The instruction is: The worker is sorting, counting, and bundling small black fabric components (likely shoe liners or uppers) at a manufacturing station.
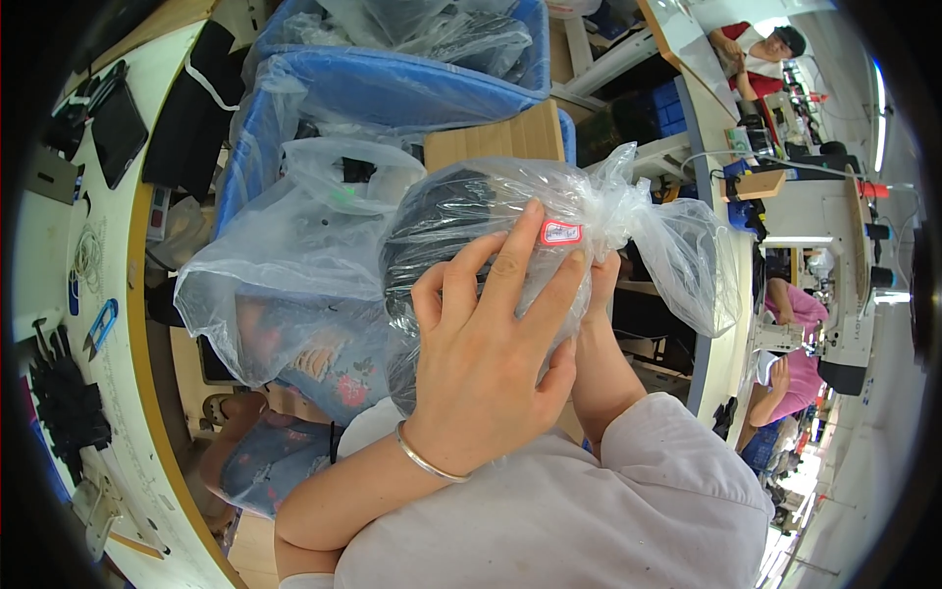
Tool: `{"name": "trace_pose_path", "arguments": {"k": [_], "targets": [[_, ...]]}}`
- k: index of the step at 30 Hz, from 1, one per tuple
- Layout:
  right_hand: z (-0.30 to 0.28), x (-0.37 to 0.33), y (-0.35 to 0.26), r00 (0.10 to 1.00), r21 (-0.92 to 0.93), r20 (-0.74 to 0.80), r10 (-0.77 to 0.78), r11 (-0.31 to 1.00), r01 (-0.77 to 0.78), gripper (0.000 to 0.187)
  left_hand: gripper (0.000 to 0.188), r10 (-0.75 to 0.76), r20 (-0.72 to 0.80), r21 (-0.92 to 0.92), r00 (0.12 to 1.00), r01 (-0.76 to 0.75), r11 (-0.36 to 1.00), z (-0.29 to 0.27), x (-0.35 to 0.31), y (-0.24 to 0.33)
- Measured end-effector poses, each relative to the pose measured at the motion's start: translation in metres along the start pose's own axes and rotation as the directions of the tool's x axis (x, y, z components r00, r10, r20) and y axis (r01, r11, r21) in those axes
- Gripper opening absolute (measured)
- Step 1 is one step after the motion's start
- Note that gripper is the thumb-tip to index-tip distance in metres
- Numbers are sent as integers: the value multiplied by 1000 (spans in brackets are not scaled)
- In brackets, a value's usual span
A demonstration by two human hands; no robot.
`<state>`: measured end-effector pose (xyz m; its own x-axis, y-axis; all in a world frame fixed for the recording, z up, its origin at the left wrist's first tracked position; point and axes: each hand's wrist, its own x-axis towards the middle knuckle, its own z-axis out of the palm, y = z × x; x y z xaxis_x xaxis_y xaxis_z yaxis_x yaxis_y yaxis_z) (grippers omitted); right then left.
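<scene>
A clear plastic bag (432, 211) packed with dark items is held up in front of me, its neck gathered into a twisted knot on the right. A small red-edged label (561, 233) sits on its side near the knot. Across the bag lies my left hand (491, 314), a silver bangle on its wrist, fingers spread and pressed flat, one fingertip beside the label. My right hand (601, 285) grips the bag from behind, below the knot; most of its fingers are hidden. Another clear plastic bag (285, 226), limp and wide-mouthed, hangs to the left over my legs.
Blue bins (392, 83) lined with plastic stand ahead, with a cardboard piece (496, 137) over one. Blue-handled snips (101, 327), black parts (67, 393) and a phone-like black slab (120, 133) lie on the left table. Several people and sewing machines are off to the right.
</scene>
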<state>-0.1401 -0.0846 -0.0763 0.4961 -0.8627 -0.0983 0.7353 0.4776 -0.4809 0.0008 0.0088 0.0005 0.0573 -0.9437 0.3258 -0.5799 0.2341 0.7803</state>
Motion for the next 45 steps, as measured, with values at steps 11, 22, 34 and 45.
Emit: {"name": "trace_pose_path", "arguments": {"k": [11,22,34,45], "targets": [[10,3,-24,997,23,53,53,998,-55,48,60,-6,4,4,1000,6,1000,-1,0,-1],[6,6,1,947,79,269,174,976,-201,67,60,0,2,26,1000,0,1000,-1,0,-2],[31,1,9,997,35,24,78,996,-79,47,56,16,-10,43,1000,-15,999,-2,-2,-4],[32,2,8,997,-35,-35,68,997,-69,46,59,-4,-10,27,1000,4,1000,-1,-2,-4]]}}
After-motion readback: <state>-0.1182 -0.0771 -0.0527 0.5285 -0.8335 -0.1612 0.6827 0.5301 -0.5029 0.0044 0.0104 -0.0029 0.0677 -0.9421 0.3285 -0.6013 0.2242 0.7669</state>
